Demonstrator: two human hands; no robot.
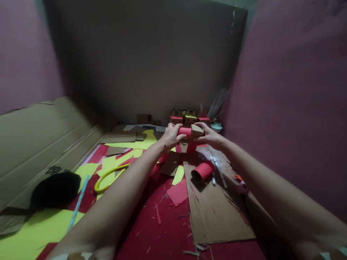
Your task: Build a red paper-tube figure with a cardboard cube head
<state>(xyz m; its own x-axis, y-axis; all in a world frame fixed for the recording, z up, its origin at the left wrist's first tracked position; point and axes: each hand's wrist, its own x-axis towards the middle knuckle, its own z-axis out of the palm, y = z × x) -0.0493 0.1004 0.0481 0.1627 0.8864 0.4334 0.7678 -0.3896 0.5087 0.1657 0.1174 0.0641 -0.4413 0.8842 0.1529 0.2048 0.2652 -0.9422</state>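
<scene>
My left hand [170,136] grips one end of a red paper tube [184,131] held level in the air. My right hand [209,136] holds a small brown cardboard piece [197,130] pressed against the tube's other end. Both hands are closed, fingers curled round what they hold. A red paper strip [191,147] hangs below the joint. Below the hands a second red paper roll [202,171] lies on a brown cardboard sheet [217,213], beside two pens [219,170].
Red and yellow paper sheets and scraps cover the floor. Yellow-handled scissors [108,177] lie at the left, a blue stick [78,202] nearby, and a black object [55,189]. Small cardboard box figures [188,118] stand at the back wall. Flat cardboard leans at left.
</scene>
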